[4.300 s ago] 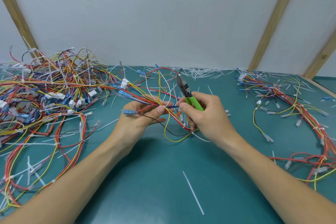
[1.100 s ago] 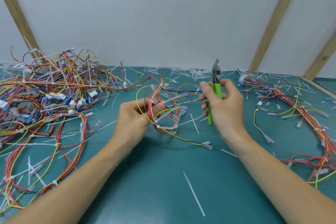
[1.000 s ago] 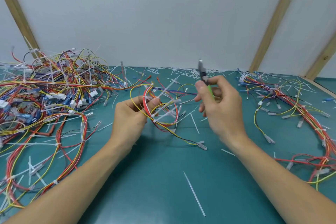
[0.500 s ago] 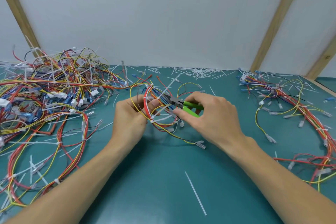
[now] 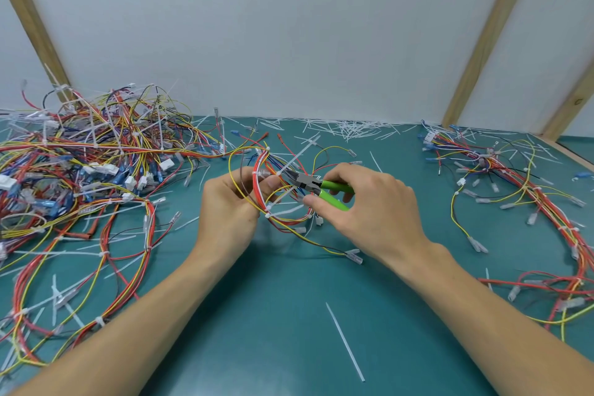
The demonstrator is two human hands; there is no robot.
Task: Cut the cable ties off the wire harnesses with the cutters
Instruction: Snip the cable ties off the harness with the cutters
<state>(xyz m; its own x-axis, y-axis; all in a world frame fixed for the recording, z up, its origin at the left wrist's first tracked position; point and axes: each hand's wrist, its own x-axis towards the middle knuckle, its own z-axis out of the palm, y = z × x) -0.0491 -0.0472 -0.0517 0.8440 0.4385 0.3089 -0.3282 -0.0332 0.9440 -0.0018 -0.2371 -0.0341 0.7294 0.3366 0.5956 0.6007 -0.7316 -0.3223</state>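
We see two bare hands over a smooth teal table top [image 5: 289, 315]. Our left hand [image 5: 229, 212] has its fingers curled round a small looped wire harness [image 5: 262, 183], thin red, yellow & orange insulated wires w/ clear crimp terminals at the ends; thumb pinches the bundle from the front. It's held just above the table, centre of view, between both hands. Right hand [image 5: 369, 212] grips the cutters [image 5: 316, 186]: dark metal head, two glossy green handles, fingers wrapped round them, thumb under the lower handle. Cutter tip points left & sits at a white plastic cable tie [image 5: 297, 154] on the harness, its long flat tail sticking up to the right. Can't tell if the blades are closed on it. At least two more white ties ring the same loop lower down.

Left side: one big tangled pile of harnesses [image 5: 80, 170], many colours, white & blue connectors, too many to count. Right side: a second, looser harness group [image 5: 530, 202] strung out flat. Along the back edge lies a scatter of cut tie tails [image 5: 353, 130], thin white slivers. One long straight white tie tail [image 5: 345, 342] lies alone near us. Behind: plain white wall w/ three slanted pale wood battens
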